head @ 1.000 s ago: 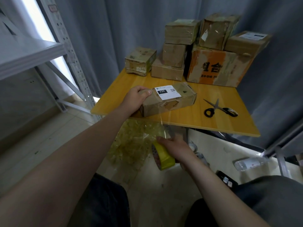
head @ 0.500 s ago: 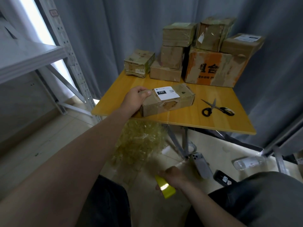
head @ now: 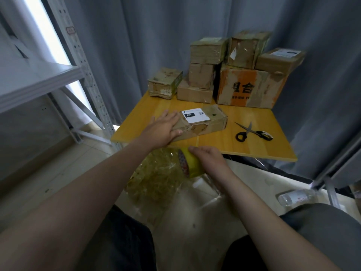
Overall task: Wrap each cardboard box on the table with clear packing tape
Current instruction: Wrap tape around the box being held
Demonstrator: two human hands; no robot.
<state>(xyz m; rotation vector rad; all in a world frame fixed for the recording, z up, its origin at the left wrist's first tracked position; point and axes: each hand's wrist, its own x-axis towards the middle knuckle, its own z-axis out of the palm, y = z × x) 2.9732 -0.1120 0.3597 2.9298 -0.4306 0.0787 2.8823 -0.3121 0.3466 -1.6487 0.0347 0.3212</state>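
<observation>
- Table point(head: 273, 149): yellow top.
- Stacked boxes point(head: 250, 87): along the far edge toward the far right corner, well apart from the work. No hindrance.
- Crumpled tape heap point(head: 158, 177): on the floor below the near edge, just beside the roll. It would likely snag a loose sticky strip.
- Labelled box point(head: 203, 124): near the near left corner. This is the item in hand.
- Left hand point(head: 164, 128): flat, fingers straight, pressing the box's left end. Firm pressure should stop the box sliding.
- Right hand point(head: 211, 161): curled round the tape roll point(head: 189, 163), just below the near edge. Best to lift the roll over the edge with the strip taut.
- Scissors point(head: 252, 132): right of the box and apart from it, handy for the cut.
</observation>
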